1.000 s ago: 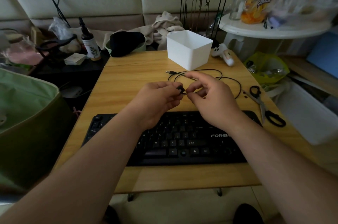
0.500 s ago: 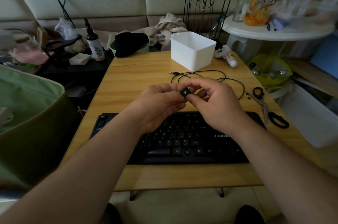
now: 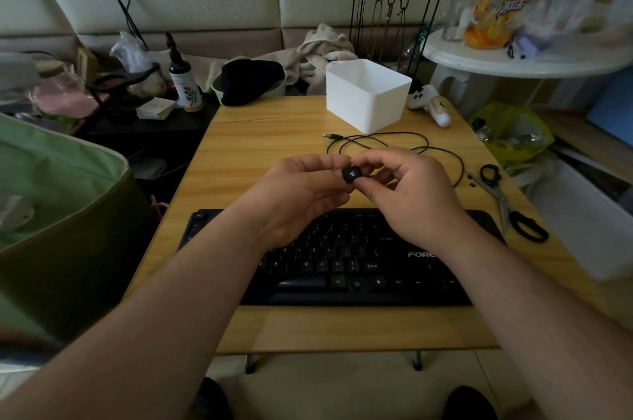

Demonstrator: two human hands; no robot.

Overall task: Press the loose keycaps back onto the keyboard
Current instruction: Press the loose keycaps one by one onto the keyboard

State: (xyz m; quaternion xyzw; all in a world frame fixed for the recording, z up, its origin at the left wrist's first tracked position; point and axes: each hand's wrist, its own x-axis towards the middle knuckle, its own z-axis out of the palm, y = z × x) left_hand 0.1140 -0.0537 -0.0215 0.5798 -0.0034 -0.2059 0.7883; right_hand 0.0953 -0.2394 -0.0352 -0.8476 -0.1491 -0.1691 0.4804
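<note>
While both hands are raised above the keyboard (image 3: 342,258), a single black keycap (image 3: 351,174) sits between their fingertips, clear of the keys below. The right hand (image 3: 407,193) pinches the keycap between thumb and curled forefinger. The left hand (image 3: 301,195) has its fingers curled, with the fingertips meeting the keycap's left side. The keycap is a small, squarish plastic block with a pale printed legend facing up. The keyboard is flat, matte black, with white lettering, and lies on a wood-grain table (image 3: 239,145). Beyond the hands lie a thin looped black cable (image 3: 394,138) and a smooth white rectangular plastic box (image 3: 366,97). Black-handled scissors (image 3: 507,203) lie at the right.
</note>
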